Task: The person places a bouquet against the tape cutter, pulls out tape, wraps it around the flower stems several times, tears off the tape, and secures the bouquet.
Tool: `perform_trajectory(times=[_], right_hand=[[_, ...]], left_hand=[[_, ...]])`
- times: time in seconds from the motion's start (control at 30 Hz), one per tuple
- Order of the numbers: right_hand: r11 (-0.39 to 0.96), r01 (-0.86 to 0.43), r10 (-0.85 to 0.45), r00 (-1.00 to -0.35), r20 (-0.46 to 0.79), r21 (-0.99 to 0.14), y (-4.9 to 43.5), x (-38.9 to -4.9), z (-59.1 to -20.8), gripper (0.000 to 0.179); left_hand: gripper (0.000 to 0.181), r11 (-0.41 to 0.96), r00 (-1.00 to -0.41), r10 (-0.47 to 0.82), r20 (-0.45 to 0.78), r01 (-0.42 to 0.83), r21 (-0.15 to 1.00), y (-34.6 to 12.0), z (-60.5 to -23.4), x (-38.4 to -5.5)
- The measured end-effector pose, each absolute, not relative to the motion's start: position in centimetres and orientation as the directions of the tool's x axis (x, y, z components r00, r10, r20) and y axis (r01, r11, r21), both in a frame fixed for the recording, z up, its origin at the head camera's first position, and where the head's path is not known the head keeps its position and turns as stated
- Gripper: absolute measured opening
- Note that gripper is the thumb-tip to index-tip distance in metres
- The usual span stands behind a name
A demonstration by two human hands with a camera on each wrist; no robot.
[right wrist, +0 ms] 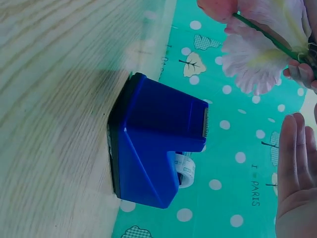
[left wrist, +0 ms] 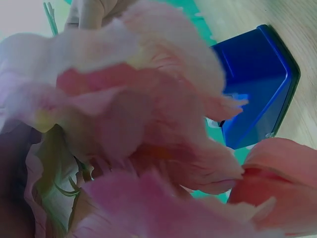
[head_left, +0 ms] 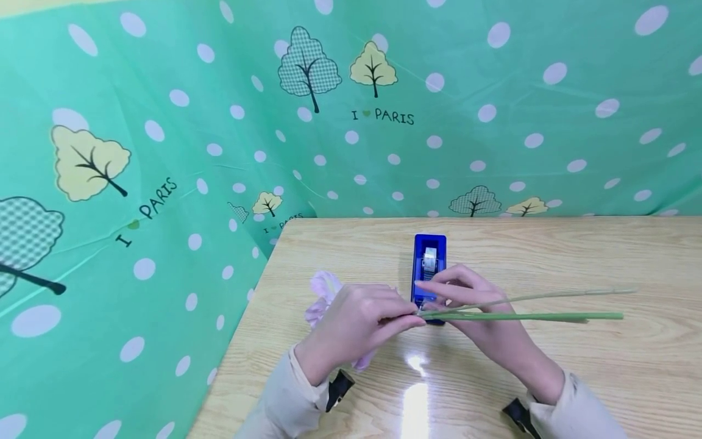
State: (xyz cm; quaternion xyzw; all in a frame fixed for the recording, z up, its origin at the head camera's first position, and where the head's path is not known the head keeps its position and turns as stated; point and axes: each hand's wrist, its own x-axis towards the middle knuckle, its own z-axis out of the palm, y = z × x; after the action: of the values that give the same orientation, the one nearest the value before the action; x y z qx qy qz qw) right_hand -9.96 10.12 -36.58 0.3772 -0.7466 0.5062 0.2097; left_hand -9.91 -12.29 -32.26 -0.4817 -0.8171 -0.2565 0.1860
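Note:
My left hand [head_left: 367, 314] pinches flower stems [head_left: 526, 316] just below the blooms, thumb and fingertips together over the table. Pale pink and lilac petals [head_left: 323, 302] show behind that hand and fill much of the left wrist view, with a coral-pink bloom [left wrist: 277, 186] beside them. The thin green stems stretch to the right, passing over my right hand [head_left: 477, 305]. Its fingers [right wrist: 290, 153] are extended close to the left fingertips. Right behind the hands stands a blue tape dispenser [head_left: 419, 262] with a roll of clear tape [right wrist: 185, 171].
The wooden table [head_left: 631, 366] spreads out under both hands. Green polka-dot cloth [head_left: 493, 146] hangs behind it and along its left side. A black strap [head_left: 339, 390] with a device is worn at each wrist, by the light sleeves [head_left: 290, 396].

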Motion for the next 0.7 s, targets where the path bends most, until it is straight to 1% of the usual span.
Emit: perform_trajectory(times=[0.03,0.17,0.3,0.33,0.43,0.47,0.57,0.6,0.7], right_hand=[[0.211,-0.784,-0.354,-0.618,0.702,-0.584,10.16,-10.01,-36.66,0.030],[0.227,-0.800,-0.365,-0.599,0.713,-0.555,10.20,-10.19,-36.94,0.031],[0.228,-0.797,-0.375,-0.602,0.705,-0.560,10.21,-10.28,-37.09,0.032],[0.228,-0.795,-0.375,-0.604,0.703,-0.562,10.21,-10.26,-37.11,0.030],[0.247,-0.782,-0.368,-0.622,0.691,-0.573,10.15,-10.09,-37.04,0.017],[0.250,-0.775,-0.365,-0.631,0.685,-0.580,10.11,-10.02,-37.00,0.018],[0.258,-0.744,-0.351,-0.667,0.657,-0.617,10.00,-9.80,-36.84,0.037],[0.268,-0.731,-0.349,-0.681,0.644,-0.628,9.98,-9.74,-36.79,0.039],[0.283,-0.694,-0.349,-0.718,0.602,-0.663,9.95,-9.59,-36.68,0.038]], left_hand=[[0.013,0.409,-0.473,0.691,0.547,0.879,0.244,-12.29,-32.27,-9.87],[0.013,0.416,-0.487,0.689,0.536,0.872,0.257,-12.26,-32.28,-9.78],[0.012,0.427,-0.494,0.686,0.534,0.868,0.254,-12.28,-32.38,-9.82],[0.012,0.430,-0.497,0.684,0.533,0.866,0.256,-12.29,-32.40,-9.84],[0.011,0.436,-0.507,0.678,0.533,0.860,0.263,-12.32,-32.42,-9.86],[0.011,0.436,-0.508,0.676,0.534,0.860,0.266,-12.31,-32.40,-9.87],[0.012,0.436,-0.508,0.667,0.545,0.859,0.267,-12.27,-32.38,-9.89],[0.012,0.436,-0.508,0.662,0.551,0.859,0.267,-12.24,-32.37,-9.90],[0.012,0.440,-0.512,0.646,0.566,0.856,0.272,-12.18,-32.41,-9.94]])
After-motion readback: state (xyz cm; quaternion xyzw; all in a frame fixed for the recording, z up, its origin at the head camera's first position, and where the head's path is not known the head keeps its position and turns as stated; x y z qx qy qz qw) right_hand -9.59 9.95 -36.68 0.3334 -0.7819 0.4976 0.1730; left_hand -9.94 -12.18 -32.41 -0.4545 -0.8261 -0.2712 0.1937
